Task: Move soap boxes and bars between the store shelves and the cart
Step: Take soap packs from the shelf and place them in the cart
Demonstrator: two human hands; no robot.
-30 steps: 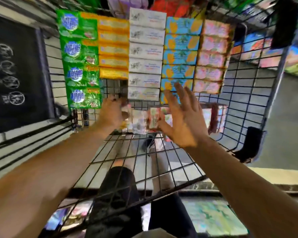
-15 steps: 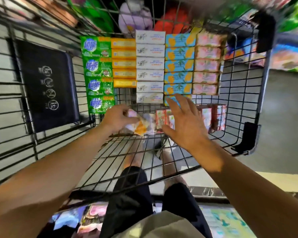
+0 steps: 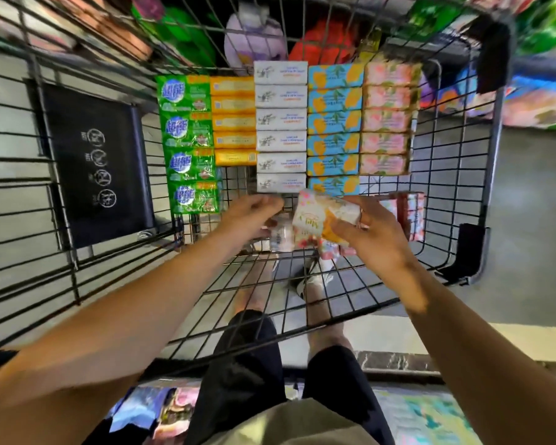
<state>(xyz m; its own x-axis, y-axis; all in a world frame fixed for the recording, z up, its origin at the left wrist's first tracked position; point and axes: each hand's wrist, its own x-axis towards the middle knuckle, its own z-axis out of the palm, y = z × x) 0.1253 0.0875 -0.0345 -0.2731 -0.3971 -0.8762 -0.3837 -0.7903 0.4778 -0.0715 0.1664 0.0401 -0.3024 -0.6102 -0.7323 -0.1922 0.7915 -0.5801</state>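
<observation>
Inside the wire cart [image 3: 456, 175] lie neat columns of soap: green packs [image 3: 187, 142], yellow boxes [image 3: 233, 122], white boxes [image 3: 281, 123], blue-and-orange boxes [image 3: 334, 123] and pink floral boxes [image 3: 387, 120]. My right hand [image 3: 371, 232] holds a white, pink and orange soap pack [image 3: 321, 220] lifted above the cart floor. My left hand [image 3: 249, 216] is curled around a pale soap pack [image 3: 281, 234] just beside it. More pink and red packs [image 3: 408, 213] stand at the near right of the cart.
A black folded child-seat panel [image 3: 93, 162] with white icons covers the cart's left wall. Store shelves with colourful bags [image 3: 254, 43] show beyond the cart's far end. A grey floor [image 3: 533, 220] lies to the right. My legs show below the basket.
My right hand was open over the packs; it now holds a white-and-orange soap pack, raised. My left hand keeps gripping a pack. The view has shifted, showing more of the cart's left.
</observation>
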